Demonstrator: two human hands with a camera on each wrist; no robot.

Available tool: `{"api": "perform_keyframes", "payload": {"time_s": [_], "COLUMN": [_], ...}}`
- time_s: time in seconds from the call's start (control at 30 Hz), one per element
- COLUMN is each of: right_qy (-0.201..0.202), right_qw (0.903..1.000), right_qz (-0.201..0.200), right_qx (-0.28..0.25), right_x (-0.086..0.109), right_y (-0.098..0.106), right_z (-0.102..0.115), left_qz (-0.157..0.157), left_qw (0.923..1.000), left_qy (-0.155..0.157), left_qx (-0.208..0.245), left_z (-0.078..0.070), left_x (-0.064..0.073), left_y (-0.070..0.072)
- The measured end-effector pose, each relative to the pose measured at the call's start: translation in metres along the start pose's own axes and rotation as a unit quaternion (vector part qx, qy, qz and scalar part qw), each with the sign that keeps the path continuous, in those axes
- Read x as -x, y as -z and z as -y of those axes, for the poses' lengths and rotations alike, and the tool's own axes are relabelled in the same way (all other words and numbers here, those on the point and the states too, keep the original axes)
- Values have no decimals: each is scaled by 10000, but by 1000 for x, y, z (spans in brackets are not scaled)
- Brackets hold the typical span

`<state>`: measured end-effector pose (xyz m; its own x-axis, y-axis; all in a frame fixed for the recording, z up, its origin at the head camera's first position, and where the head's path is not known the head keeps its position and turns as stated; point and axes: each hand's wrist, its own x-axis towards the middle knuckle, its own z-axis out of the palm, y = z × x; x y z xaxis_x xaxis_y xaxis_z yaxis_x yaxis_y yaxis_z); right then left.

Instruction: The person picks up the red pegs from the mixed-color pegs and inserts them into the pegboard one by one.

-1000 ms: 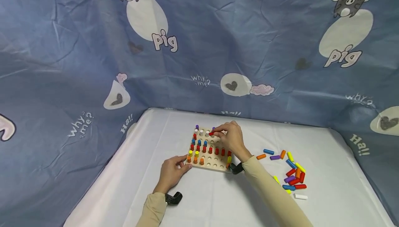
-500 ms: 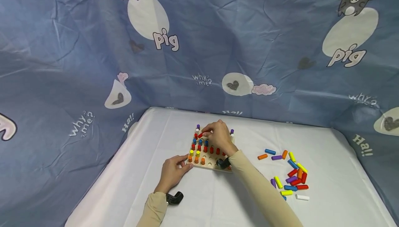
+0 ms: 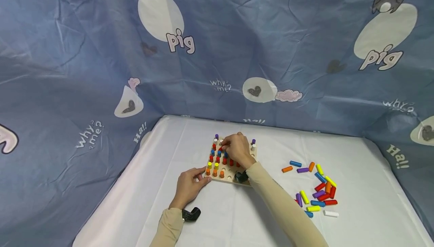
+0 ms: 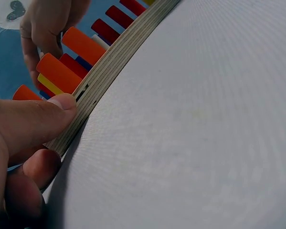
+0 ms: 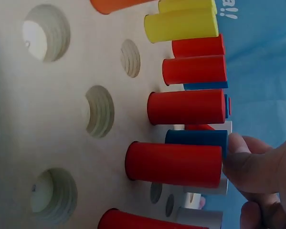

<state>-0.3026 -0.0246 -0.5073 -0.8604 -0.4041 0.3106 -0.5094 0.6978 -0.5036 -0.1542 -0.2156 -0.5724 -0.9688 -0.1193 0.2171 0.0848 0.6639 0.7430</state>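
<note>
- left hand (image 3: 188, 186) pinching the pegboard (image 3: 225, 180) at 7 o'clock, prob to steady it
- right hand (image 3: 239, 149) pinching a red peg (image 3: 221, 149), 11 o'clock
- loose pegs (image 3: 324, 197) at 4, handy imo

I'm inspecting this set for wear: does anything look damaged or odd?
The pegboard's edge has a dark mark by the left hand, where the wood otherwise looks evenly layered; gap or stain, I can't tell.

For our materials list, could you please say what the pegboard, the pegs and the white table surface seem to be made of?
Pegboard: apparently plywood, pale and smooth, with layered lines along its edge.
Pegs: possibly painted wood or plastic; their even satin colour leaves it open.
White table surface: probably matte cloth, judging by faint creases.
</note>
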Motion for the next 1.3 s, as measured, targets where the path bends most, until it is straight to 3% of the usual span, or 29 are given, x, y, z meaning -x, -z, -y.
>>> {"api": "perform_keyframes", "payload": {"time_s": [0.17, 0.43, 0.67, 0.93, 1.07, 1.3], "right_qy": [421, 550, 371, 131, 260, 590], "right_qw": [9977, 9958, 9952, 9979, 9968, 9940], "right_qz": [-189, -134, -314, 91, 149, 4], "right_qx": [503, 713, 844, 624, 744, 923], "right_x": [-2, -1, -4, -2, 1, 16], "right_y": [-3, -6, -9, -8, 0, 34], "right_z": [1, 9, 7, 11, 10, -4], "left_qz": [1, 0, -6, -108, -127, 3], "left_qw": [10000, 10000, 10000, 9997, 9996, 9999], "left_qy": [14, 15, -67, -176, -222, 53], "left_qx": [66, 38, -4, -94, -155, -105], "left_z": [0, 1, 1, 0, 0, -3], "left_x": [0, -1, -1, 1, 1, 0], "left_y": [0, -1, -3, 0, 0, 0]}}
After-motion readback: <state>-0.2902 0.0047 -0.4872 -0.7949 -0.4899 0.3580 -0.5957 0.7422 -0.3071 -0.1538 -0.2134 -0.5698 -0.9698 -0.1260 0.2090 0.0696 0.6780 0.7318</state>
